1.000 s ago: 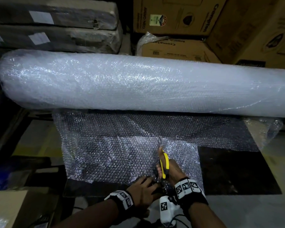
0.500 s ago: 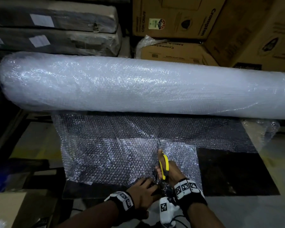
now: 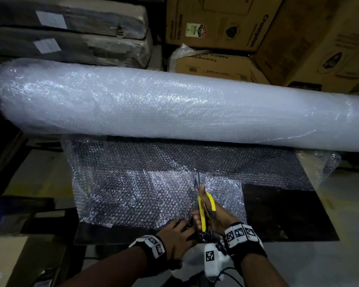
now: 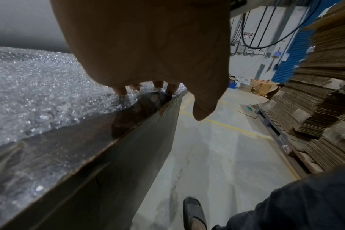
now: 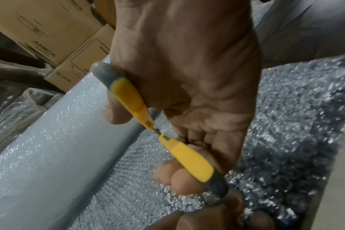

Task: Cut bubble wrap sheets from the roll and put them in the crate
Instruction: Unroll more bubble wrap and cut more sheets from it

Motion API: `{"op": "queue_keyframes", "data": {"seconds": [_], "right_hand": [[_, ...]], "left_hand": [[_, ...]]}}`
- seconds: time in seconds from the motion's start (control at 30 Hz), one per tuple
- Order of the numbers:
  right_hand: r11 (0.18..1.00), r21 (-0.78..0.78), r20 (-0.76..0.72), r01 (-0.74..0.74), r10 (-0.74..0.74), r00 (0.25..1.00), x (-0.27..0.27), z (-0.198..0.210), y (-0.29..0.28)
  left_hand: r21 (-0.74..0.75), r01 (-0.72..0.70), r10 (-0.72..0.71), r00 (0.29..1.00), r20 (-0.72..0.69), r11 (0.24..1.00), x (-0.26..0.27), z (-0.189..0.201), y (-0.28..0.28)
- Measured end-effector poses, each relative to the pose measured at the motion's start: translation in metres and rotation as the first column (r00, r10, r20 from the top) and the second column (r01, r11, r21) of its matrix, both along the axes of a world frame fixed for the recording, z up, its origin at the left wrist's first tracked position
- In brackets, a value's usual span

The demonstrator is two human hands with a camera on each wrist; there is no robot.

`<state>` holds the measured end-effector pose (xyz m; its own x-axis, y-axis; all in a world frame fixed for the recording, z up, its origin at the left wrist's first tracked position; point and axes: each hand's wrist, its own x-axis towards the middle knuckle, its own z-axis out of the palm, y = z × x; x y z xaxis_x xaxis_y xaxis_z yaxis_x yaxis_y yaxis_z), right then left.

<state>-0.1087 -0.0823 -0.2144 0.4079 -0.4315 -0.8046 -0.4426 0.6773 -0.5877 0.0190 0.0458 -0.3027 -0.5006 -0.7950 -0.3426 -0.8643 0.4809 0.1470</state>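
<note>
We're snipping the bubble wrap [image 3: 153, 195] away from us toward the roll [image 3: 174, 108], right hand [image 3: 214, 216] wrapped round the yellow scissors [image 3: 203, 208], left hand [image 3: 174, 235] flat beside it, pinning the near edge, probably so it's staying taut.

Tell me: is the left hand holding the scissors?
No; the right hand grips the yellow-handled scissors, while the left hand presses the bubble wrap sheet.

A bubble wrap roll [image 3: 174, 112] is lying across the tabletop [image 3: 288, 214] in front of stacked cardboard boxes [image 3: 216, 23], its loose sheet [image 3: 143, 189] spreading toward the near edge, where both hands are meeting, the left hand [image 3: 174, 237] beside the right hand [image 3: 214, 216].
</note>
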Motion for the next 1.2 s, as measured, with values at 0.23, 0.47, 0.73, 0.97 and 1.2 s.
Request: {"op": "queue_keyframes", "data": {"seconds": [0.23,0.47,0.73,0.97,1.2], "right_hand": [[0.959,-0.267,-0.036,0.098,-0.112,0.993,-0.024,0.014,0.014],[0.961,-0.273,-0.052,0.04,-0.056,0.997,-0.059,0.025,0.014],[0.934,-0.349,-0.021,0.08,-0.093,0.995,-0.112,0.006,-0.03],[0.775,-0.529,-0.411,-0.346,0.122,0.903,-0.187,-0.005,-0.077],[0.551,-0.586,-0.722,-0.594,-0.024,0.691,-0.232,-0.029,-0.101]], "left_hand": [[-0.091,0.005,-0.006,1.0,-0.01,0.996,-0.002,0.012,0.001],[-0.063,-0.029,0.028,0.999,-0.017,0.998,-0.007,0.023,-0.001],[-0.006,-0.09,0.09,0.991,0.097,0.996,-0.017,0.041,-0.013],[-0.355,-0.071,0.077,0.997,0.005,0.932,-0.05,0.031,-0.024],[-0.189,-0.408,0.414,0.91,-0.01,0.893,-0.123,0.04,-0.075]]}}
